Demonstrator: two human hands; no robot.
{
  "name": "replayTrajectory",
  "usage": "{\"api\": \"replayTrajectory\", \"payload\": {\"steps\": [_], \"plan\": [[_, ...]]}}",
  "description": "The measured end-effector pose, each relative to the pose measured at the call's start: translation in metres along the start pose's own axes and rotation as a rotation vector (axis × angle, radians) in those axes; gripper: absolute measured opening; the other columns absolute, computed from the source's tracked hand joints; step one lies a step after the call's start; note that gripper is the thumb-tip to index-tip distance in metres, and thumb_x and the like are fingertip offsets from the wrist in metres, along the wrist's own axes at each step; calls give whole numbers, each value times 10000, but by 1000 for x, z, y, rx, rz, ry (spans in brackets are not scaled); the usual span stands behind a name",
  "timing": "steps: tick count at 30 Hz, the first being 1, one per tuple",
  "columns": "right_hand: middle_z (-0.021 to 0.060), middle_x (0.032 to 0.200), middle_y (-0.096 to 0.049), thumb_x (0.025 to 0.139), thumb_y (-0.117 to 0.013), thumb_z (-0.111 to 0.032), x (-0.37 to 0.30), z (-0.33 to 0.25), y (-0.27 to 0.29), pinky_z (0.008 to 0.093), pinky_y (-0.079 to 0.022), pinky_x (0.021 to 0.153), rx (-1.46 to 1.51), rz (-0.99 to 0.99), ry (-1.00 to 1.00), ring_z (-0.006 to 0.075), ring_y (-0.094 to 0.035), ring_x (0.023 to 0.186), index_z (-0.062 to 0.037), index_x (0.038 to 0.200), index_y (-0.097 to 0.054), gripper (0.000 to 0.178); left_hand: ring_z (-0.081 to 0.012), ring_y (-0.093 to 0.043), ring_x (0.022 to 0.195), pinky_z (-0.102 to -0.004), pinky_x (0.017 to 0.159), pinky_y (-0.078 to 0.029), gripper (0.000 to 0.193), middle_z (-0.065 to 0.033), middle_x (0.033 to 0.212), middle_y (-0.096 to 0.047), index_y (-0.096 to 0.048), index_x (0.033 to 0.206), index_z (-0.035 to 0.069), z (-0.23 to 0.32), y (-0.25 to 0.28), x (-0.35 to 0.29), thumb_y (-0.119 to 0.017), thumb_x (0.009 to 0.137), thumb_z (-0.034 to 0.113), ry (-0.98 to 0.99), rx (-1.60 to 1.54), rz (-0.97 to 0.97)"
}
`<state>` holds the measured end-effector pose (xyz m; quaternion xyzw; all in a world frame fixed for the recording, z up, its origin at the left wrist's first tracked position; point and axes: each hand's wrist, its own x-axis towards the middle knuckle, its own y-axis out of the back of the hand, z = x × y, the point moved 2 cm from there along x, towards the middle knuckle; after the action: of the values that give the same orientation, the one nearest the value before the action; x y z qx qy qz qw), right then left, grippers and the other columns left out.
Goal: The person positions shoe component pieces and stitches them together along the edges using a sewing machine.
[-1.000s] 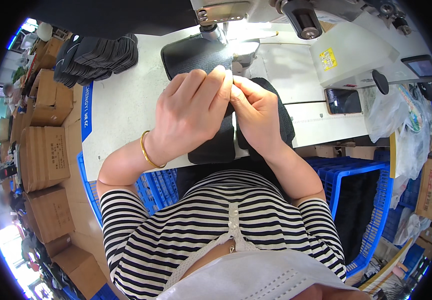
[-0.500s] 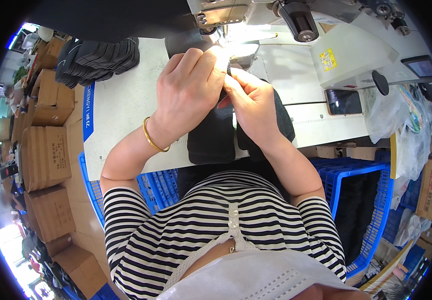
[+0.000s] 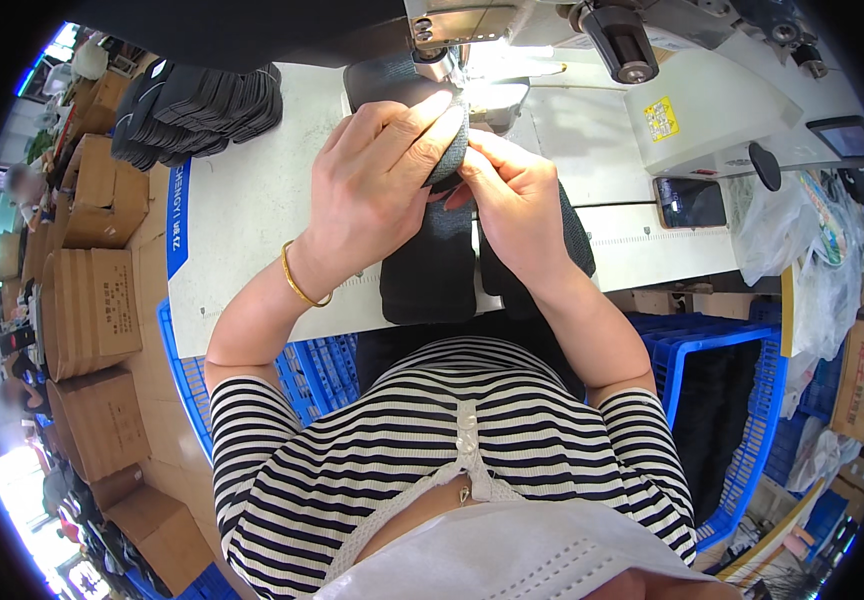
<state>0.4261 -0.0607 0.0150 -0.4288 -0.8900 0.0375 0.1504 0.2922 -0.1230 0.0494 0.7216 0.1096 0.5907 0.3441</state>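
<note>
My left hand (image 3: 377, 185) and my right hand (image 3: 517, 200) pinch the upper edge of a dark grey fabric piece (image 3: 430, 270) on the white sewing table (image 3: 242, 200). The fabric's top end lies just under the needle head of the sewing machine (image 3: 472, 30), and its lower end hangs over the table's near edge. A gold bangle sits on my left wrist. A second dark piece (image 3: 577, 240) shows under my right hand.
A stack of dark fabric pieces (image 3: 197, 110) lies at the table's far left. Blue plastic crates (image 3: 722, 390) stand below the table on both sides. Cardboard boxes (image 3: 87, 300) line the left. A phone (image 3: 690, 202) and plastic bags (image 3: 802, 240) are at the right.
Both hands moved the fabric farther up the table, toward the machine's needle, and the grip stayed the same.
</note>
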Motion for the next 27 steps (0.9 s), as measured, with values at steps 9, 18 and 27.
{"api": "replayTrajectory", "payload": {"steps": [9, 18, 27], "plan": [[88, 945, -704, 948, -552, -44, -6, -7, 2, 246, -532, 699, -47, -46, -56, 108, -653, 781, 60, 1155, -652, 253, -240, -609, 915, -345, 749, -509, 469, -96, 1060, -659, -681, 1074, 20, 3, 7, -2, -732, 613, 91, 14, -27, -67], [148, 1207, -520, 710, -818, -317, -48, 29, 90, 442, -392, 994, -1132, 145, 230, 333, -494, 1155, -7, 1274, -529, 705, -145, -585, 1085, -298, 919, -475, 384, -89, 1159, -635, -571, 1230, -33, -51, -18, -29, -664, 899, 139, 1230, -1367, 229], [231, 1177, -552, 687, -793, -193, -54, 56, 67, 434, -432, 972, -1080, 85, 222, 371, -526, 1134, 59, 1284, -466, 726, -271, -610, 998, -359, 871, -482, 253, -196, 1001, -658, -652, 1022, -55, -213, -84, -60, -647, 873, 150, 599, 371, -703]]}}
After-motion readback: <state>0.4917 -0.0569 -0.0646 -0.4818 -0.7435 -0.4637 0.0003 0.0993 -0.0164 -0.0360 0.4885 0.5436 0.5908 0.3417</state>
